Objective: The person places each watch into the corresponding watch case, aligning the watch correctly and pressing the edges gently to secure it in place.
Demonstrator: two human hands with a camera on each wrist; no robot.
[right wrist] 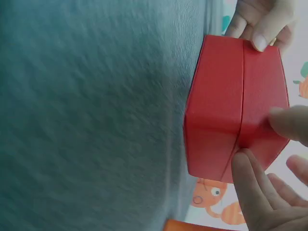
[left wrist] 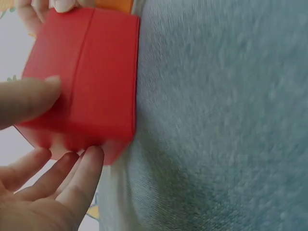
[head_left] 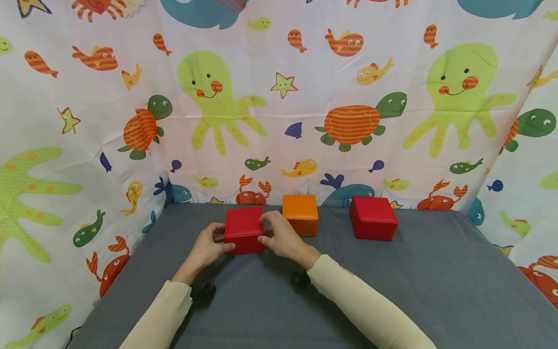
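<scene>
A red box point(head_left: 244, 230) with a seam running round its sides sits on the grey cloth, left of the middle in the head view. My left hand point(head_left: 209, 247) holds its left side, thumb on the front face and fingertips against the side, as the left wrist view shows. On the opposite side my right hand point(head_left: 283, 236) grips the same box, its thumb near the front right corner. In the right wrist view the right fingertips point(right wrist: 243, 161) press at the seam between lid and base. The lid appears closed down on the base.
Just right of the held box stands an orange box point(head_left: 300, 215), close behind my right hand. Farther right is a second red box point(head_left: 373, 218). The grey cloth point(head_left: 392, 291) covers the table, and a curtain point(head_left: 279, 63) with sea animals hangs behind and at both sides.
</scene>
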